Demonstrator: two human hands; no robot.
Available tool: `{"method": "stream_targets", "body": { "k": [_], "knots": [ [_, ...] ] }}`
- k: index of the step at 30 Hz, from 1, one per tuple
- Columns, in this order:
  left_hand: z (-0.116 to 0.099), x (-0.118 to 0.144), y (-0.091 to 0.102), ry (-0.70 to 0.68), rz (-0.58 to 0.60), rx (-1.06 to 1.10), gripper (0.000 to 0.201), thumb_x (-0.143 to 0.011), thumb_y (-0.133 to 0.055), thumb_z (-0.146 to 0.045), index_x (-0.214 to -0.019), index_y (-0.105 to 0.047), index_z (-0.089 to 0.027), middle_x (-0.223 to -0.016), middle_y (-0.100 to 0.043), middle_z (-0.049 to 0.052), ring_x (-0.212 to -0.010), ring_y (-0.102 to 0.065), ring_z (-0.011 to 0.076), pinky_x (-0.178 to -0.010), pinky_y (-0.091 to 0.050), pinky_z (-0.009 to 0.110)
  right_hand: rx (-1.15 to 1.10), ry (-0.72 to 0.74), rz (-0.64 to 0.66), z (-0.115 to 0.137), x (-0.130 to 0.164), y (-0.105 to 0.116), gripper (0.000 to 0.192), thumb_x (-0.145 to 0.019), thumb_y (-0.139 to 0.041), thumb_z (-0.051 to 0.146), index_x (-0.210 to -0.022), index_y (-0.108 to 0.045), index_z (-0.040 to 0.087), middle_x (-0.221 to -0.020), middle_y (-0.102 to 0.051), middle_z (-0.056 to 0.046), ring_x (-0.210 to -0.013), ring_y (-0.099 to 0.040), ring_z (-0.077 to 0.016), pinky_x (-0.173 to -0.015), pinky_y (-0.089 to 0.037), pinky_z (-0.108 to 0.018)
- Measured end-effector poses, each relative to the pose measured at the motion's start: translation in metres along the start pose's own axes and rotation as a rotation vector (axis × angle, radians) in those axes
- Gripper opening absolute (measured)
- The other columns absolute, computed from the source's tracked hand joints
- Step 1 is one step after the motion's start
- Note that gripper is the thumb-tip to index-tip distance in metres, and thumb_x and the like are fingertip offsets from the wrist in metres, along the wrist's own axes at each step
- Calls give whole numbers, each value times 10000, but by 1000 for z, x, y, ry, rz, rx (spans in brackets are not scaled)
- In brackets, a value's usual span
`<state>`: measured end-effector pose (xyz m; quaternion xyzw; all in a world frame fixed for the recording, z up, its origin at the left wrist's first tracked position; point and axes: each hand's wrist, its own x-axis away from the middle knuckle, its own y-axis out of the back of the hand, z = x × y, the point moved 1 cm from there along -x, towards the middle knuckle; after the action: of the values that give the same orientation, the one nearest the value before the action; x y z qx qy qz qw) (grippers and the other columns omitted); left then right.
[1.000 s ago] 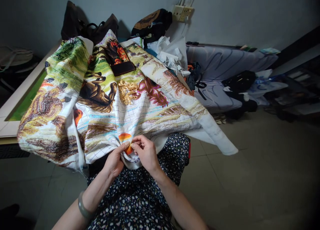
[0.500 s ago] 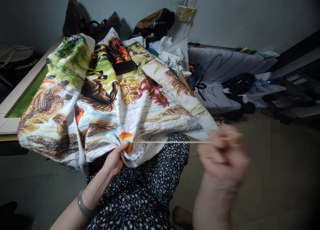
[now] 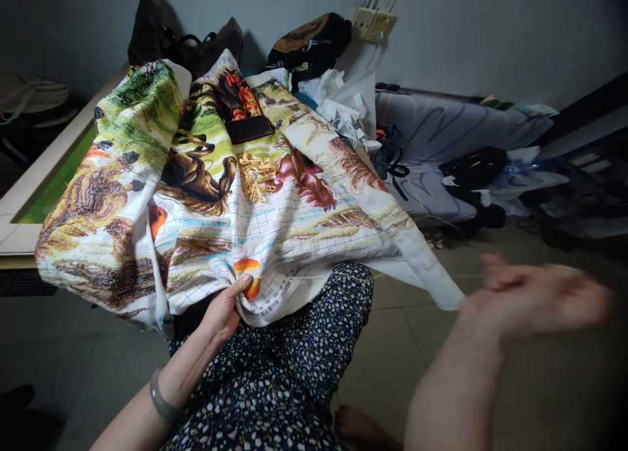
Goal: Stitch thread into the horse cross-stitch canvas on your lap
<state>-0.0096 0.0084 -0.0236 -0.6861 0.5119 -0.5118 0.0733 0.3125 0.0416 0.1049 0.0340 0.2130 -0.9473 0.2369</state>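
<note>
A large cross-stitch cloth [image 3: 314,248], white with printed grid lines and coloured stitching, drapes from the table onto my lap. My left hand [image 3: 226,313] pinches its near edge, thumb on top beside an orange and yellow stitched patch [image 3: 251,287]; the fingers beneath are hidden. A pale thread [image 3: 279,279] runs from this patch toward the right, faint against the cloth and floor. Far out to the right is my right hand [image 3: 544,294], blurred by motion, its fingers curled at the thread's far end. A needle cannot be made out. Tan loose thread [image 3: 258,176] lies bundled on the cloth.
A dark phone-like slab [image 3: 248,129] rests on the cloth. Behind stand a dark bag [image 3: 186,52], a black and brown bag [image 3: 311,45] and white plastic bags [image 3: 348,107]. A cluttered, cloth-covered seat [image 3: 422,130] is at the right. A wooden table edge [image 3: 14,245] shows left.
My right hand has swept farther right, away from the cloth, drawing the thread out. My left hand keeps its pinch at the orange patch. The view has shifted slightly.
</note>
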Motion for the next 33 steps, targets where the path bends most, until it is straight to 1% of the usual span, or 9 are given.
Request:
{"method": "stream_targets", "body": {
  "k": [2,4,5,6,8,14,27,29,33],
  "knots": [
    [1,2,-2,4,-13,-14,428,-721,-713,-84,-1144,-649,-82,-1050,-726,136,-1041,-663,249,-965,-513,340,56,87,336,-30,40,-6,178,-801,-585,127,-675,-485,203,-410,-421,128,-330,-372,-40,-417,-459,-169],
    [1,4,-4,-10,-30,-19,399,-732,-696,-78,-1128,-654,-77,-1030,-731,132,-1013,-673,241,-946,-522,332,222,-194,805,-56,94,-8,23,-818,-609,199,-825,-589,191,-468,-504,93,-370,-449,-68,-376,-422,-167],
    [1,4,-5,-17,-36,-20,375,-737,-685,-72,-1111,-660,-71,-1015,-734,132,-994,-679,238,-932,-529,328,300,-282,993,-65,120,-9,65,-843,-586,215,-885,-622,182,-491,-525,75,-393,-468,-74,-379,-412,-166],
    [1,5,-6,-21,-41,-21,348,-740,-674,-65,-1088,-667,-63,-998,-737,134,-967,-686,235,-913,-538,324,360,-319,1133,-72,144,-9,112,-858,-570,223,-922,-649,175,-516,-544,58,-419,-487,-79,-393,-411,-169],
    [1,6,-7,-18,-49,-28,298,-737,-666,-58,-1034,-682,-51,-954,-742,133,-886,-701,228,-858,-558,320,448,-286,1291,-79,177,-12,166,-873,-548,219,-936,-690,160,-547,-572,29,-458,-511,-87,-428,-417,-177],
    [2,5,-4,-17,-38,-21,225,-710,-686,-59,-935,-701,-62,-840,-745,102,-736,-698,194,-754,-575,295,543,-106,1318,-82,197,-22,209,-870,-537,205,-921,-729,144,-582,-634,-13,-518,-562,-119,-473,-416,-199],
    [3,4,-5,-15,-51,-28,163,-688,-702,-67,-851,-699,-61,-820,-738,107,-739,-694,188,-757,-571,275,636,10,1308,-82,200,-27,203,-835,-529,126,-864,-728,155,-737,-725,-47,-610,-634,-139,-593,-451,-225],
    [3,3,-5,-25,-41,-35,150,-687,-707,-78,-836,-698,-64,-817,-736,102,-726,-689,180,-743,-569,265,649,-12,1298,-83,201,-26,181,-839,-533,136,-861,-711,165,-708,-715,-35,-589,-630,-135,-588,-454,-222],
    [3,4,-6,-13,-36,-41,107,-680,-715,-99,-782,-693,-77,-763,-724,84,-671,-670,163,-696,-562,252,595,-229,1296,-88,203,-21,152,-877,-521,219,-858,-663,169,-598,-645,9,-455,-554,-107,-467,-427,-194]
  ]
}}
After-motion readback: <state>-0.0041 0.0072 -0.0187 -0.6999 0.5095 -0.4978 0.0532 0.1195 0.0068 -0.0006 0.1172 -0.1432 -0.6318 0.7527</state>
